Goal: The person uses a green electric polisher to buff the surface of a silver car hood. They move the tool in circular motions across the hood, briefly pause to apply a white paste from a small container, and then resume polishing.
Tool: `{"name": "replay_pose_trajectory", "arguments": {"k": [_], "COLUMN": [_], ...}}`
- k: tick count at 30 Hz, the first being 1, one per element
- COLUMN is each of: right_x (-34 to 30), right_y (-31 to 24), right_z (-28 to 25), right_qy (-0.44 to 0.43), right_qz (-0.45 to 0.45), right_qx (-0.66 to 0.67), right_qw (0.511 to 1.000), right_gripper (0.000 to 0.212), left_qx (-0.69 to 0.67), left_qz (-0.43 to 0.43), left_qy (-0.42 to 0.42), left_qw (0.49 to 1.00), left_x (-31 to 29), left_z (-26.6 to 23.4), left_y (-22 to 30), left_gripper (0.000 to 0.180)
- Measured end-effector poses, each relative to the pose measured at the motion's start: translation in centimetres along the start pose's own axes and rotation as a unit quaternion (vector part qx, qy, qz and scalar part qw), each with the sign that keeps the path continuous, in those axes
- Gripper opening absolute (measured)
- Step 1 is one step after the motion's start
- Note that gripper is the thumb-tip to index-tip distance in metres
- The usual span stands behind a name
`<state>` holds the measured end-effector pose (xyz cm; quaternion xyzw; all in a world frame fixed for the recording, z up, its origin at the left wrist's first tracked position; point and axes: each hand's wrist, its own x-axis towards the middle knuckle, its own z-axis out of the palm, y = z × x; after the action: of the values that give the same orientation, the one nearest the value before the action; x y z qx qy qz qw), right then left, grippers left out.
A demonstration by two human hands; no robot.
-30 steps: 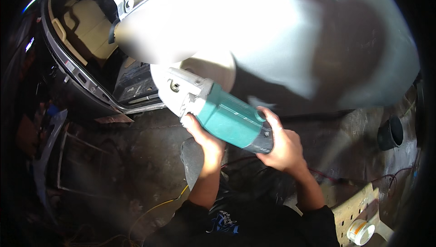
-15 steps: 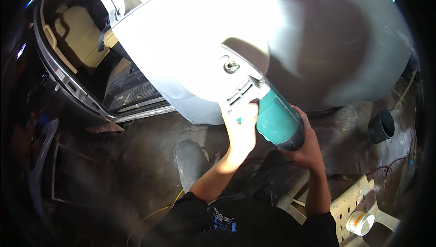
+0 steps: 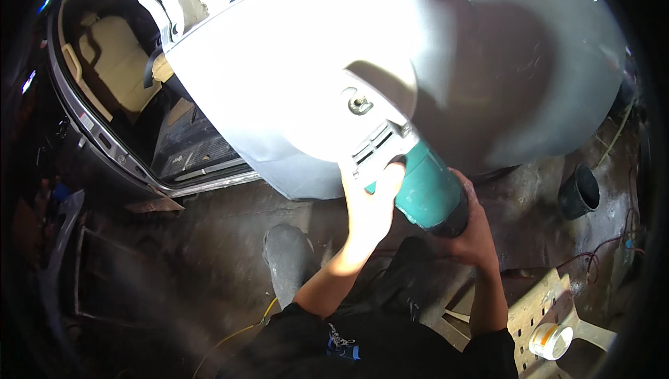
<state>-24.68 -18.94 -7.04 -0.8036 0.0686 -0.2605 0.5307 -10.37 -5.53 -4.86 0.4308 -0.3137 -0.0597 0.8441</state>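
Note:
A teal power polisher [image 3: 431, 184] with a silver gear head and a black rear end lies against a grey car body panel [image 3: 275, 173]. My left hand [image 3: 371, 208] is closed around the tool near its gear head, thumb along the side. Farther back, my right hand [image 3: 475, 222] wraps the black rear end, with some fingers hidden behind it. Strong glare whitens the panel and the tool's front, so the edge of its round pad [image 3: 383, 81] is only partly visible.
To the left, the car's door opening shows a beige seat [image 3: 115, 55] and a sill [image 3: 209, 175]. A black bucket [image 3: 580, 193] stands at right. A perforated step stool [image 3: 533, 313] holds a white tub [image 3: 550, 341]. A yellow cord [image 3: 240, 325] and a red hose [image 3: 592, 262] lie on the floor.
The polisher, held in both hands, has shifted slightly right along the panel. The whole view has moved a little. Both hands keep their hold.

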Motion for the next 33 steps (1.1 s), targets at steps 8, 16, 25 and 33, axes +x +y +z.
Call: {"name": "replay_pose_trajectory", "arguments": {"k": [8, 16, 25, 33], "right_x": [2.9, -1.8, 3.9, 3.0], "right_y": [-4.0, 0.0, -7.4, -12.0], "right_z": [-0.7, 2.0, 5.4, 6.5], "right_qy": [0.088, -0.034, -0.039, -0.161], "right_qz": [-0.053, 0.048, -0.141, -0.068], "right_qx": [0.003, -0.128, -0.245, -0.311], "right_qw": [0.995, 0.99, 0.958, 0.934], "right_gripper": [0.097, 0.096, 0.098, 0.107], "left_qx": [0.08, 0.086, -0.102, -0.125], "left_qz": [0.053, 0.094, 0.067, 0.037], "left_qy": [-0.059, 0.053, 0.201, 0.288], "left_qw": [0.994, 0.99, 0.972, 0.949], "left_x": [6.3, -4.4, 0.8, -1.4], "left_z": [5.4, -4.3, -6.3, -7.0], "left_y": [6.8, -3.1, 4.0, 6.0], "left_gripper": [0.063, 0.047, 0.061, 0.074]}}
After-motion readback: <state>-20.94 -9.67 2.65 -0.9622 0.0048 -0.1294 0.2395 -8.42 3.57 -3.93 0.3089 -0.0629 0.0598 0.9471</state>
